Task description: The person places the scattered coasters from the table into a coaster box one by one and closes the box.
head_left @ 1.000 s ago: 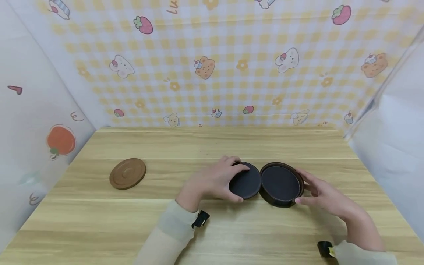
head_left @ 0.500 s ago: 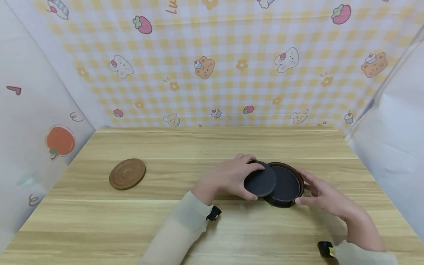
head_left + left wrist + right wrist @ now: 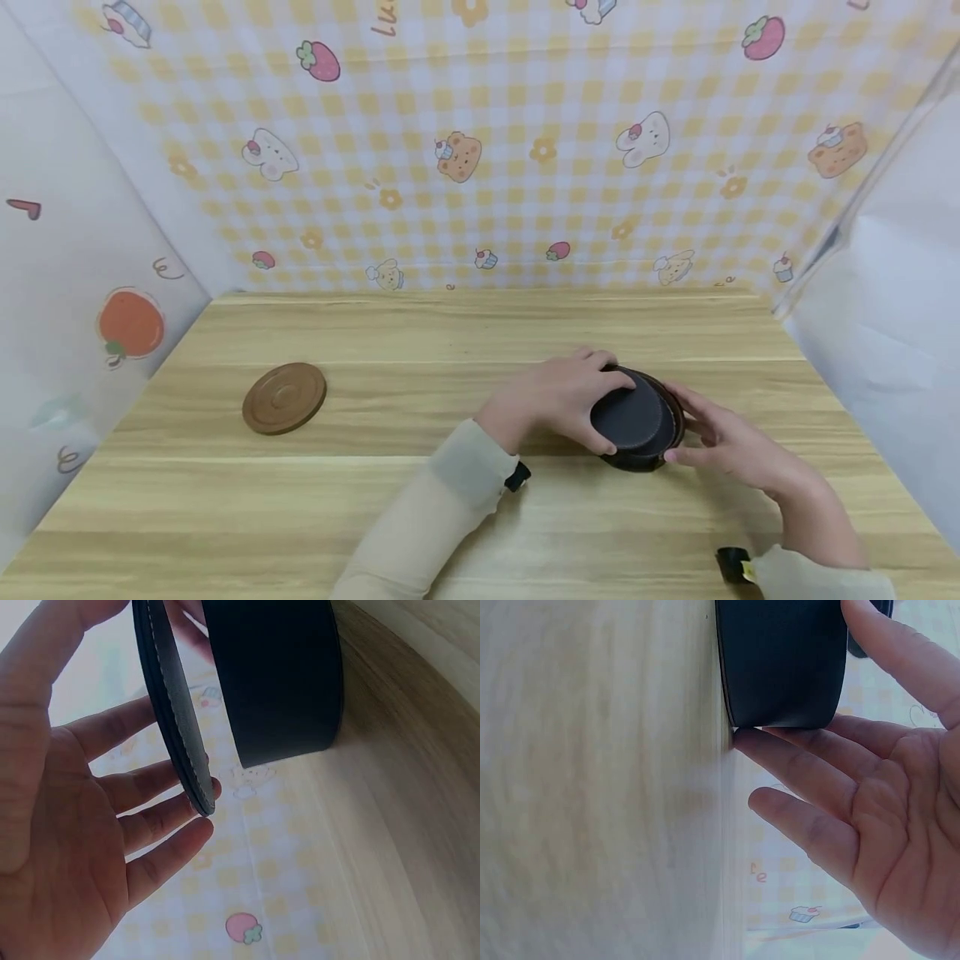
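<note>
My left hand (image 3: 558,396) pinches a thin round black coaster (image 3: 628,414) by its edge, thumb at the near side and fingers at the far side. Pale stitching runs round the coaster (image 3: 169,697) in the left wrist view. It hangs over the round black coaster holder (image 3: 637,461), overlapping most of its opening, and a gap shows between the two in the left wrist view. The holder stands on the table with a dark stitched surface inside. My right hand (image 3: 735,442) grips the right side of the holder (image 3: 784,667), thumb in front and fingers behind.
A round brown disc with concentric grooves (image 3: 283,398) lies on the left of the wood-grain table (image 3: 337,517). A yellow checked cloth (image 3: 510,175) hangs behind the table, with white sheets at both sides.
My left hand has carried the coaster rightward, from beside the holder to over its opening. My right hand has stayed at the holder. The head view has shifted slightly.
</note>
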`<state>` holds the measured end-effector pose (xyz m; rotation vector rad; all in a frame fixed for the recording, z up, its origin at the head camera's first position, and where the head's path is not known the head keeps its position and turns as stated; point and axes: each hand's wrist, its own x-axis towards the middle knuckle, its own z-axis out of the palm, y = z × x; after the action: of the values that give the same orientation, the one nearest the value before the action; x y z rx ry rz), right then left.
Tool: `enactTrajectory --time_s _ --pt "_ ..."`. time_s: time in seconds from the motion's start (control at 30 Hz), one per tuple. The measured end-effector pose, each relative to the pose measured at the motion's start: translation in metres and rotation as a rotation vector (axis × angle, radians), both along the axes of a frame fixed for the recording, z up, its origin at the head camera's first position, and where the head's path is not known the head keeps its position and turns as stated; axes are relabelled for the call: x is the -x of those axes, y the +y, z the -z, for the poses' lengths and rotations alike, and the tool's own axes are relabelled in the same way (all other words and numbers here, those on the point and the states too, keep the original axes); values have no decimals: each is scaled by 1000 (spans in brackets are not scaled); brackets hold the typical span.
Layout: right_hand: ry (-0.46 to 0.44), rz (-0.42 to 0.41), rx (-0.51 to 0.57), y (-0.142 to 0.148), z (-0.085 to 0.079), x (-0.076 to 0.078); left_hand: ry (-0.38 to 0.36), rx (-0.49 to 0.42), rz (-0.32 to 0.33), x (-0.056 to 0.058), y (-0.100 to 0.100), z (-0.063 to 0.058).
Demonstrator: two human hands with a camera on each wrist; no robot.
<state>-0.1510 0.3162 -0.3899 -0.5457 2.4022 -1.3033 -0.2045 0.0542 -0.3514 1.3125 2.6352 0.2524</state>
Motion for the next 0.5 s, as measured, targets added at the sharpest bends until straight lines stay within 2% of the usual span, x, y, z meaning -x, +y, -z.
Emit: enactTrajectory --time_s 0.27,0.5 --pt "2 -8 18 0 1 0 -3 29 19 3 16 2" --pt "9 -12 20 -1 1 0 -17 60 6 7 26 8"
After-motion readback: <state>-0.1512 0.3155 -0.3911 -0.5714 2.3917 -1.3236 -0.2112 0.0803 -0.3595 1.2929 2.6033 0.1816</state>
